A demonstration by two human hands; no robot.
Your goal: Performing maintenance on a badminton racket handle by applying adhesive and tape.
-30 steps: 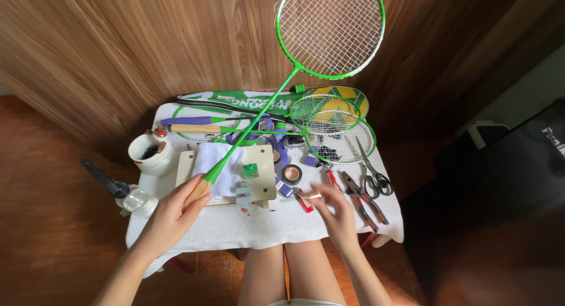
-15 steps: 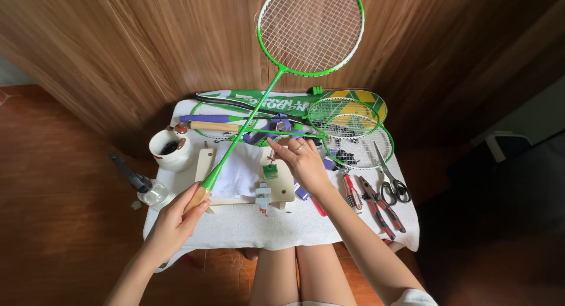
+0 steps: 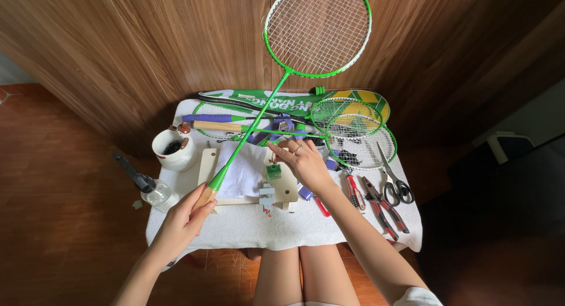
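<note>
Two bare hands work over a small cloth-covered table (image 3: 253, 226): the left hand (image 3: 187, 210) is clenched round the bare wooden handle of a green badminton racket (image 3: 282, 85), which slants up and away so its white-strung head stands against the wood-panelled wall. The right hand (image 3: 303, 163) hovers with fingers loosely spread and grasping nothing, above a wooden jig (image 3: 282, 185) beside a folded white cloth (image 3: 244, 170). More green rackets (image 3: 347, 120) lie flat at the table's far edge, near a white cup (image 3: 173, 152). Pliers (image 3: 382, 203) and scissors (image 3: 395, 179) rest to the right. Part of the racket's handle is hidden inside the left palm; small parts under the right hand are hard to make out.
</note>
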